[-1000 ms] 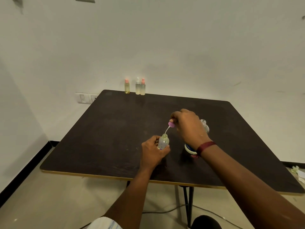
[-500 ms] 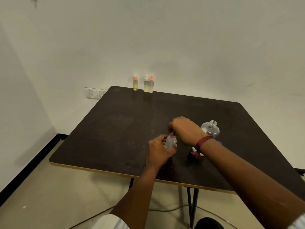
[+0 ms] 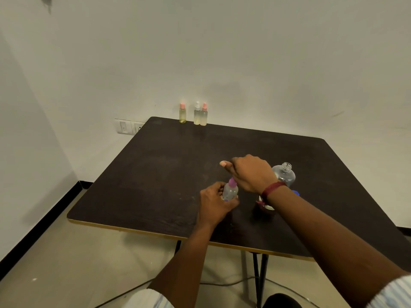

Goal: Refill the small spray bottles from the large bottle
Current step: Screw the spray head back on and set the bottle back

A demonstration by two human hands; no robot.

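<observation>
- Spray bottle [image 3: 230, 191] is sitting on the table [image 3: 155, 178], centre-right and towards the near edge, between both hands.
- Versus 1 s ago: the purple cap [image 3: 232, 182] is no longer hanging above the neck with its dip tube showing. It is now sitting down on the neck, with the tube inside.
- Right hand [image 3: 251, 172] is sitting lower than before, with fingers curling tight over the cap's top and thumb sticking out far-left.
- Left hand [image 3: 214, 202] is still wrapping the bottle body, fingers clamping round it.
- Bottle is standing about upright: long axis vertical, cap end pointing up, leaning slightly right.
- Large bottle [image 3: 284, 174] is standing upright just right of the right hand, open neck pointing up, and the wrist is partly covering it.
</observation>
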